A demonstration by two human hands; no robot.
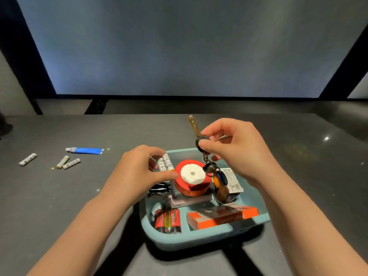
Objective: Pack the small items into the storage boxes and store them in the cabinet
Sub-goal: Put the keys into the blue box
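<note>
A light blue storage box (199, 239) sits on the dark table in front of me. It holds a red ribbon roll (192, 176), red batteries (168, 220), an orange carton (221, 217) and a small white box (233, 181). My right hand (237, 148) pinches a bunch of keys (202, 141) by the black key head, above the box. The key blade points up and the fobs dangle into the box. At the box's left rim, my left hand (139, 170) grips two white batteries (164, 162).
On the table to the left lie a blue tube (85, 150) and three loose white batteries (27, 159) (62, 162) (71, 163). A large dark screen (183, 46) stands behind the table's far edge.
</note>
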